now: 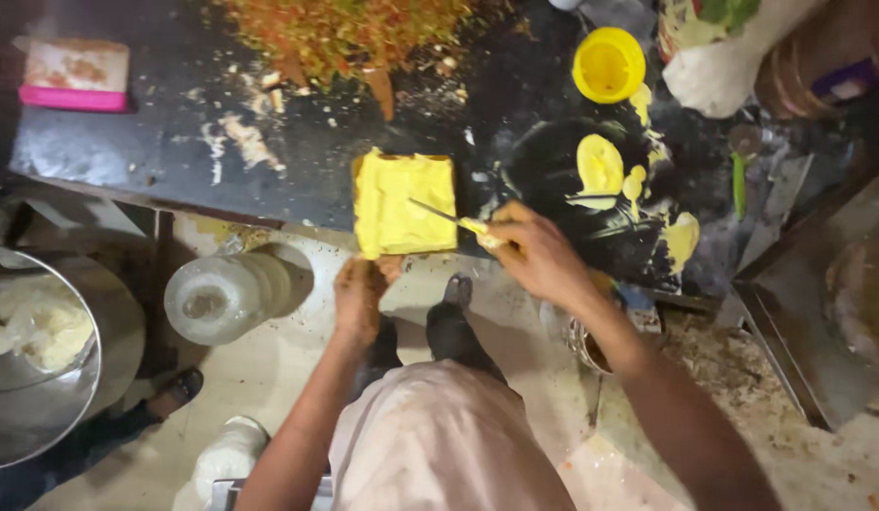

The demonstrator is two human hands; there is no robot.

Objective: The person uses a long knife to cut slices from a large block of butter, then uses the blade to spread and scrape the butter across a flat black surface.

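My left hand (362,295) pinches the buttered bread (404,203) at six o'clock; right hand (539,254) is clenched round the knife (449,217), its blade across the slice.

One bread slice (404,203) — one knife (446,218) — one yellow lid (608,64) — two hands

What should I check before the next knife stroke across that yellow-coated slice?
1. Left hand steadying the bread slice at its near edge: ok.
2. Right hand gripping the knife: ok.
3. Blade lying on the slice: ok.
4. Yellow spread covering the whole top: ok, as far as visible.
5. Slice fully supported by the dark counter: not ok, near edge overhangs.
6. Spread left on the blade: cannot tell.
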